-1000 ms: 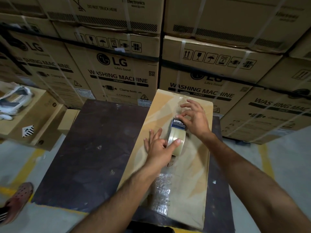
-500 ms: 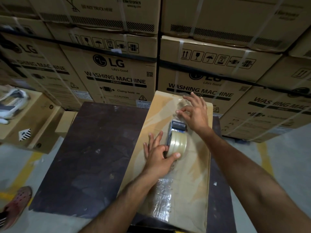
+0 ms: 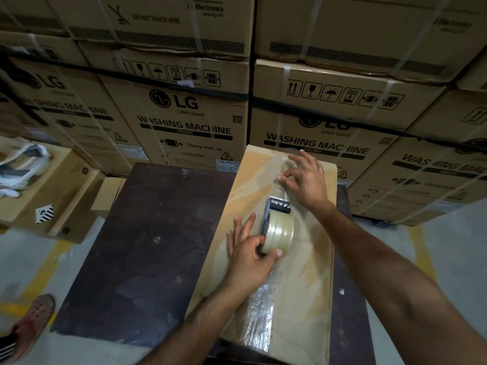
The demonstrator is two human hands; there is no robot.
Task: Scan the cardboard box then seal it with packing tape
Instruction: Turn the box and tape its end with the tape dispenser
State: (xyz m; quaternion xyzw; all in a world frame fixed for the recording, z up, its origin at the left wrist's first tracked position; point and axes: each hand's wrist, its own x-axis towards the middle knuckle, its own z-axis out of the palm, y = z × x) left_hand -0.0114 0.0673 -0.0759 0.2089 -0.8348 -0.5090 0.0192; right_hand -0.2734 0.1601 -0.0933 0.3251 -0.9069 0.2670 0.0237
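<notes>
A long flat cardboard box (image 3: 311,272) lies on the right half of a dark table (image 3: 147,246). Clear packing tape (image 3: 259,316) runs along its middle seam at the near end. A tape dispenser (image 3: 278,227) with a roll of clear tape stands on the box's middle. My left hand (image 3: 250,255) grips the roll from the near side. My right hand (image 3: 303,179) rests flat on the box's far end, fingers spread, pressing the tape strip that stretches from the dispenser.
Stacks of large washing machine cartons (image 3: 189,122) wall off the far side. Smaller cartons (image 3: 44,196) with white objects on top stand at the left. A person's sandalled foot (image 3: 29,325) is on the floor at the lower left.
My right hand has slid farther along the box toward its far end, away from the dispenser. My left hand keeps the roll in about the same place.
</notes>
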